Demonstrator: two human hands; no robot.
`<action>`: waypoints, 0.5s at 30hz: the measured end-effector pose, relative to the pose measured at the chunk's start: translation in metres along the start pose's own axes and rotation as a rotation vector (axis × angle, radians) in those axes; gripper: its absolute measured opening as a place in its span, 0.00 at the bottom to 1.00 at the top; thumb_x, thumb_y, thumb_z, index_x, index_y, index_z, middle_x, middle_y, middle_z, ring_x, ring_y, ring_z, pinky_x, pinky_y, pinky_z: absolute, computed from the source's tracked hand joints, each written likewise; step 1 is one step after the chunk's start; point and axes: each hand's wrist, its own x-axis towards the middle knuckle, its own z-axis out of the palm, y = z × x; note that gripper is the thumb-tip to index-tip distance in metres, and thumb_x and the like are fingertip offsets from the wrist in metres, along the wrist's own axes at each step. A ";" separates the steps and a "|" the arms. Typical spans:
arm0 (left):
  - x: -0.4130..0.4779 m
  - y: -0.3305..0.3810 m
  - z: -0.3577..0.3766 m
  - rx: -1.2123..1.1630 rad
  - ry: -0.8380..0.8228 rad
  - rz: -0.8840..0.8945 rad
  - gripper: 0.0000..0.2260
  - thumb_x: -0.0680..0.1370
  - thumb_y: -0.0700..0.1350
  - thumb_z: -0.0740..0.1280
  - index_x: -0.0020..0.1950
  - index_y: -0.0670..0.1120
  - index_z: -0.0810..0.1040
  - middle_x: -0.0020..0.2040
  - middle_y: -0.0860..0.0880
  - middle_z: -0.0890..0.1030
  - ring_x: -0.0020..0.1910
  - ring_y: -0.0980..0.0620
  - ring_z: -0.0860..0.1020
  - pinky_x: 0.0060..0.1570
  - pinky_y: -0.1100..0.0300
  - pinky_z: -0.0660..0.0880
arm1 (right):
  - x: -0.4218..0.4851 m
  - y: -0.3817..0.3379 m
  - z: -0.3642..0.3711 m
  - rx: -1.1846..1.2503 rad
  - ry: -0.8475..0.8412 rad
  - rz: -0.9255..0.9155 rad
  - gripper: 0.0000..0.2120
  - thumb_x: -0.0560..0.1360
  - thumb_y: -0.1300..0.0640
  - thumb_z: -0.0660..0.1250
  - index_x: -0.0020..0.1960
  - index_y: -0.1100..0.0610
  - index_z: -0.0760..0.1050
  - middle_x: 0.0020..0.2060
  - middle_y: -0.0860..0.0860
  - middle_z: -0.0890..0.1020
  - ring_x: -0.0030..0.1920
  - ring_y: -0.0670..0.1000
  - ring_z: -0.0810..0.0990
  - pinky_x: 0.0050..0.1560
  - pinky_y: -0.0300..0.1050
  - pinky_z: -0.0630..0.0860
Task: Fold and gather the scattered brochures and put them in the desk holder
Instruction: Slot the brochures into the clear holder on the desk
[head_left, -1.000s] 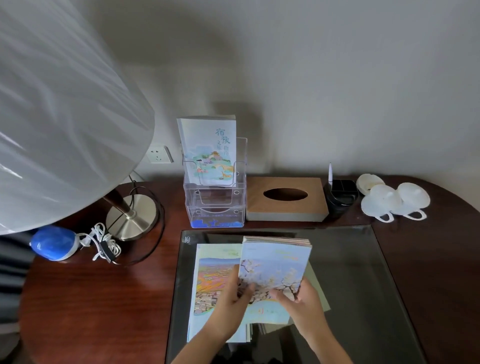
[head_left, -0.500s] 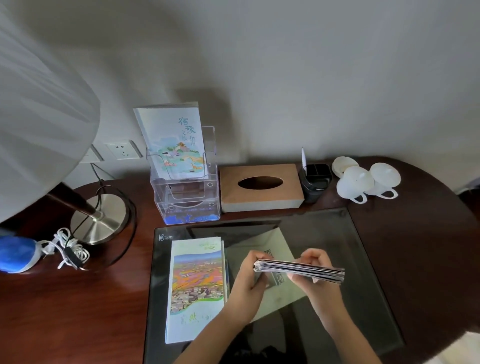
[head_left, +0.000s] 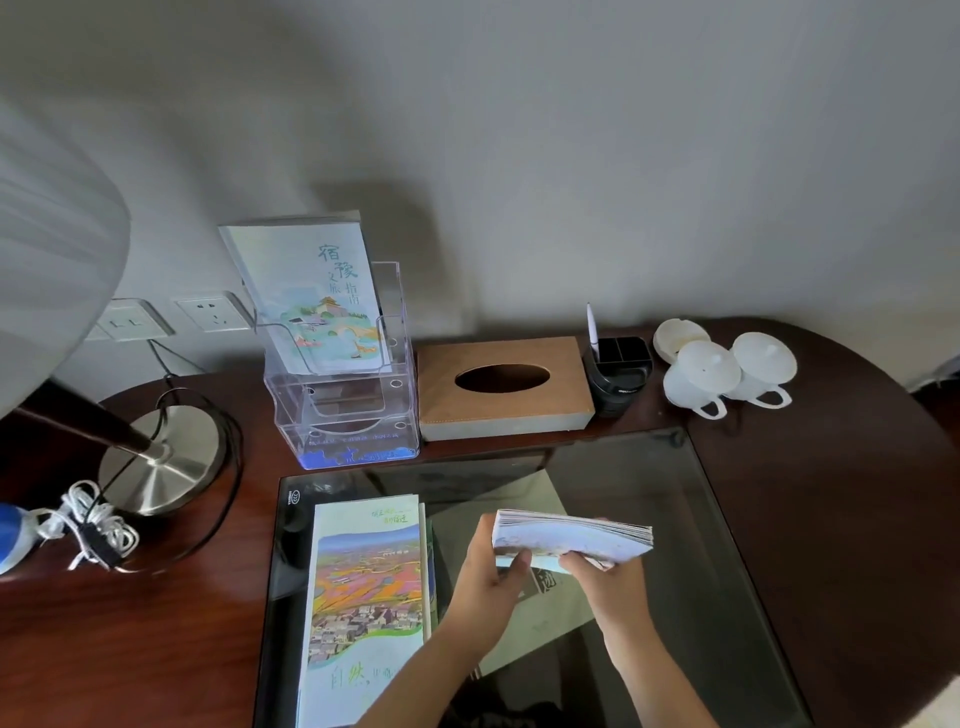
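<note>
Head view is showing the fingers of the left hand curling round the near left corner of the stack. The right hand is pinching the stack's near edge, with its fingertips hidden under the paper. The stack is hanging nearly flat above the glass, well apart from the holder at the back of the surface.

The leaves look thin and coated, and their far edges are fanning slightly where nothing is clamping them. I judge the main risk to be a slip, since a loosening grip or a steep tilt could let the inner sheets slide out and scatter. The holder is clear, hard plastic with stepped pockets and scooped fronts, and it looks light. A thick stack pushed in at an angle could catch a corner on a pocket lip, or shove the holder back towards the wall. One brochure is already standing in the top pocket and could be bent by a careless entry.

A colourful leaflet and a grey sheet are lying flat on the smooth, reflective glass. Both will be awkward to lift from it. The surface around the glass is dark, polished, rounded wood.
</note>
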 end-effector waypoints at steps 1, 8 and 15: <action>0.001 0.000 0.000 0.017 -0.006 -0.016 0.13 0.80 0.42 0.61 0.58 0.61 0.68 0.53 0.63 0.77 0.55 0.67 0.74 0.48 0.78 0.70 | 0.000 -0.001 0.001 -0.002 0.007 0.022 0.11 0.65 0.72 0.66 0.38 0.56 0.79 0.31 0.47 0.80 0.33 0.45 0.77 0.35 0.31 0.74; 0.008 -0.005 0.000 0.165 -0.049 -0.017 0.11 0.82 0.47 0.58 0.62 0.59 0.65 0.59 0.56 0.76 0.58 0.65 0.73 0.53 0.75 0.71 | 0.000 -0.005 0.004 0.017 0.139 0.030 0.24 0.66 0.78 0.65 0.34 0.49 0.83 0.32 0.43 0.85 0.34 0.37 0.82 0.34 0.28 0.76; 0.014 0.014 -0.023 0.400 -0.083 0.005 0.14 0.82 0.51 0.55 0.67 0.50 0.62 0.61 0.52 0.76 0.57 0.53 0.76 0.58 0.55 0.74 | 0.007 -0.033 0.010 -0.008 0.093 0.107 0.16 0.67 0.75 0.66 0.40 0.55 0.80 0.31 0.46 0.84 0.34 0.45 0.81 0.33 0.37 0.74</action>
